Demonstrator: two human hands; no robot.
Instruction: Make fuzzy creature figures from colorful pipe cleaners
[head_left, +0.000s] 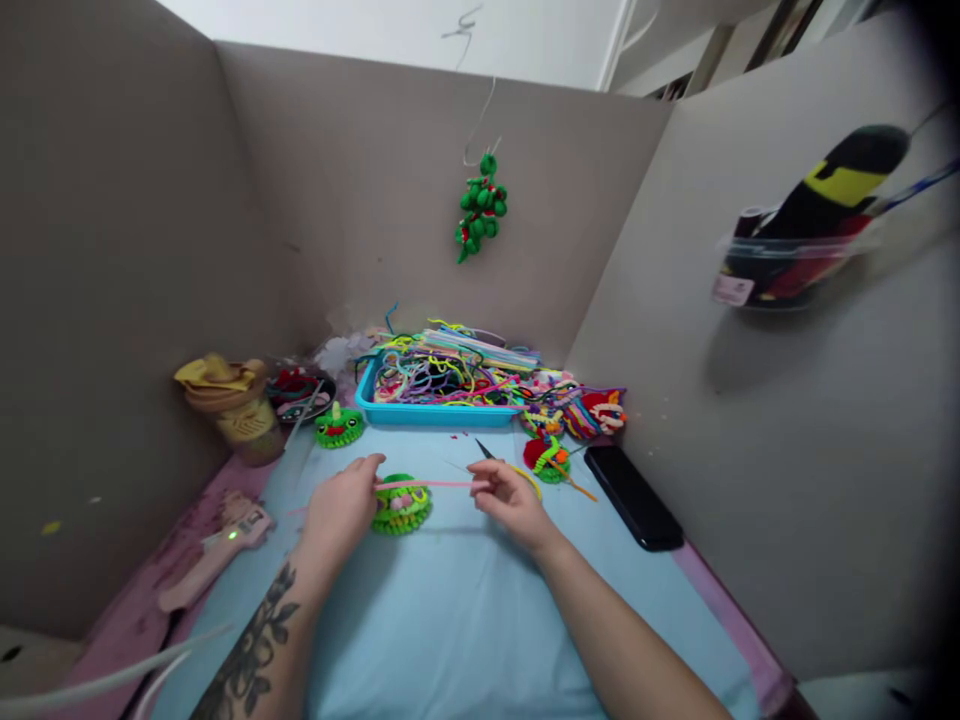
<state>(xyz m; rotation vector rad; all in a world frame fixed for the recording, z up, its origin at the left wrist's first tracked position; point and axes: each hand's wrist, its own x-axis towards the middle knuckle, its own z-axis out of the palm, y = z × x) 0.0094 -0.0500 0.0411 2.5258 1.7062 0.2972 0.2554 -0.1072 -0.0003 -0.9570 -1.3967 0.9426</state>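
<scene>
Up close, two bare forearms reach over a desk (465, 620) spread with pale blue cloth, the left one tattooed. The left hand (341, 505) and right hand (510, 500) stretch a pink pipe cleaner (427, 485) level between them, each end pinched by closed fingers, with scissors (486, 451) apparently tucked in the right hand, blades pointing away. Directly beneath the strand lies a green fuzzy piece (403, 508), partly under the left hand. By the look of it, the work is at the stage of fitting the pink strand to that green piece; bringing it down would call for a steady, even pull from both hands. To the left rests a pink handheld device (214, 553) showing a green light; to the right, a black phone (632, 497). Farther back sit a finished green figure (339, 426), a red and green piece (547, 458), a blue tray (435, 412) heaped with coloured pipe cleaners, and a tan cup (238, 410). Grey partition walls enclose the booth; a green ornament (481, 208) hangs from a hook on the rear panel, and a clear holder (795, 265) is fixed to the right one.
</scene>
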